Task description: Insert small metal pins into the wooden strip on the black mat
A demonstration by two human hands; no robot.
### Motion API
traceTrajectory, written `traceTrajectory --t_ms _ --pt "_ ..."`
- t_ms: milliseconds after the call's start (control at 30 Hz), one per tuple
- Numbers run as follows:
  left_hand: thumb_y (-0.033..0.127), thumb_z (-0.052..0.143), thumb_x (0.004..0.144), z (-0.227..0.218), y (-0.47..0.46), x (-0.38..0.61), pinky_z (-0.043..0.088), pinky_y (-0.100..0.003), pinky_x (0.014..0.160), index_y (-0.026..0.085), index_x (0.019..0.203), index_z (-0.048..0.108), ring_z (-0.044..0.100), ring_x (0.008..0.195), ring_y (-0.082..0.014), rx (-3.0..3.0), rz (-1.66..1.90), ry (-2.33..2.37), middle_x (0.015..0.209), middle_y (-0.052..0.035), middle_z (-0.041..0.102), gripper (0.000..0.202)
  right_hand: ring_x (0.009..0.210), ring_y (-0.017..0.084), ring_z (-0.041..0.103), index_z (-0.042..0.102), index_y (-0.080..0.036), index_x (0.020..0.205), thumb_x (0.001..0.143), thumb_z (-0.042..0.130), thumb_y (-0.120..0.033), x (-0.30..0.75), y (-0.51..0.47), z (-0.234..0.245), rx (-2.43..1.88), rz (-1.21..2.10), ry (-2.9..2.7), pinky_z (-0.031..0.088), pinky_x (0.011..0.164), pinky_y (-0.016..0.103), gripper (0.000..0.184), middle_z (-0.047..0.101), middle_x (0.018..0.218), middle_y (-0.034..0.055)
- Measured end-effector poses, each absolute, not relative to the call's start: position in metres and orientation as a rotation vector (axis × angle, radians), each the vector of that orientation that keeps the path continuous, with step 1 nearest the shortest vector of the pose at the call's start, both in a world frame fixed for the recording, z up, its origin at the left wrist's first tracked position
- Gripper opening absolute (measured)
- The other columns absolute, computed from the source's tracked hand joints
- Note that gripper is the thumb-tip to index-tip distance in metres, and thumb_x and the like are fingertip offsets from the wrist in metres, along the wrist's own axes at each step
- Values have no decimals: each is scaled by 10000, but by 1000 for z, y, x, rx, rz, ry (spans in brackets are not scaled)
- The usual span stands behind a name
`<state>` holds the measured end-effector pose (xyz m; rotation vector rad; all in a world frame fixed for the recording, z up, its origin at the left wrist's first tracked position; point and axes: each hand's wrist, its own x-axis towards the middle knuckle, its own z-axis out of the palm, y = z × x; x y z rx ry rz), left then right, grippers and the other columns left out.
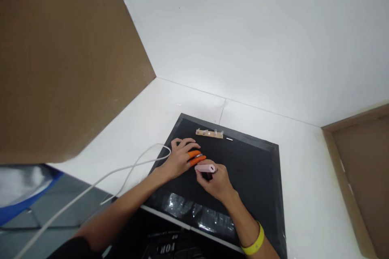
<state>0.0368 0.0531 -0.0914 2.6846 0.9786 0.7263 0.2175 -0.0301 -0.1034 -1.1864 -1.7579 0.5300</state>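
Note:
My left hand (180, 158) rests over the black mat (249, 178), with orange covers (194, 161) on its thumb and index finger. Those two covered fingertips pinch a small shiny piece (198, 155), too small to name. My right hand (217, 181) grips a pink pen-shaped tool (205, 168) with a dark slot in its near end. The tool's far end is close to the left fingertips; whether it touches the small piece is hidden. Beyond my hands lies a brown strip (209, 134) with several small clear pegs on it. A short thin white stick (229, 139) lies right of the strip.
A white cable (130, 166) loops across the left of the white table (306, 178) toward my left wrist. White wall panels (243, 36) stand behind, brown boards (69, 60) at the left and right. Clear glossy film (194, 212) covers the mat's near edge.

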Motion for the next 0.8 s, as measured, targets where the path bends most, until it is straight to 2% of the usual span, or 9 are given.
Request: traceTrajectory --t_ms 133,267,400,500,667,800 --pt "308 652 998 -98 48 31 272 -481 970 231 1064 737 598 1186 -281 2689 660 1006 1213 -54 754 132 765 135 719 630 -234 1112 920 639 -187 221 -30 -103 -1184 497 -1690 584 713 241 198 754 1011 22" --pt "321 676 979 -98 42 29 275 -508 994 234 1094 726 575 1213 -308 2660 608 1055 1273 -74 725 152 591 94 641 640 -235 1117 919 665 -190 228 -30 -107 -1240 467 -1627 568 607 230 204 748 1021 24" --pt "392 690 959 -93 34 27 302 -522 1015 230 1177 703 506 1302 -353 2617 523 1097 1386 -103 655 271 602 93 642 634 -241 1133 913 685 -191 232 -32 -109 -1276 457 -1598 566 610 228 232 746 1006 16" --pt "358 650 981 -89 29 27 304 -546 1031 213 1244 668 474 1340 -366 2590 443 1113 1446 -115 611 301 587 87 631 634 -244 1133 914 686 -191 231 -32 -109 -1287 461 -1591 556 598 226 232 747 1001 12" --pt "240 581 1001 -86 27 28 307 -550 1032 214 1240 678 467 1350 -359 2559 428 1137 1463 -107 601 259 523 73 574 643 -239 1122 922 680 -228 230 -32 -109 -1312 483 -1562 528 548 228 203 746 1003 18" --pt "229 572 1016 -88 27 31 297 -534 1024 254 1184 714 498 1325 -325 2509 490 1179 1425 -67 638 221 501 70 549 644 -228 1109 934 665 -267 229 -32 -110 -1351 517 -1513 513 524 231 181 741 986 24"
